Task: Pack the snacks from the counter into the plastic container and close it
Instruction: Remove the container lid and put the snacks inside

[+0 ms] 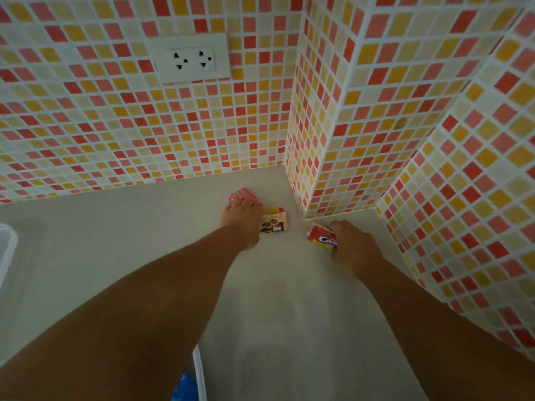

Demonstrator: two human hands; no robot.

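Both arms reach to the far corner of the grey counter [144, 227]. My left hand [241, 221] curls its fingers over a pink striped snack packet [241, 196] near the tiled wall. Right beside that hand lies a brown-and-cream biscuit packet [275, 224], with a yellow-and-red packet [272, 211] peeking out behind it. My right hand [351, 244] grips a red cookie packet [322, 238] by the foot of the tiled pillar. A clear plastic container [7, 247] shows only as an edge at the far left.
Mosaic tiled walls close the counter at the back and right, and a tiled pillar [333, 140] juts out between the hands. A double wall socket [189, 59] sits high on the back wall. A white rim with something blue [188, 383] shows at the bottom edge.
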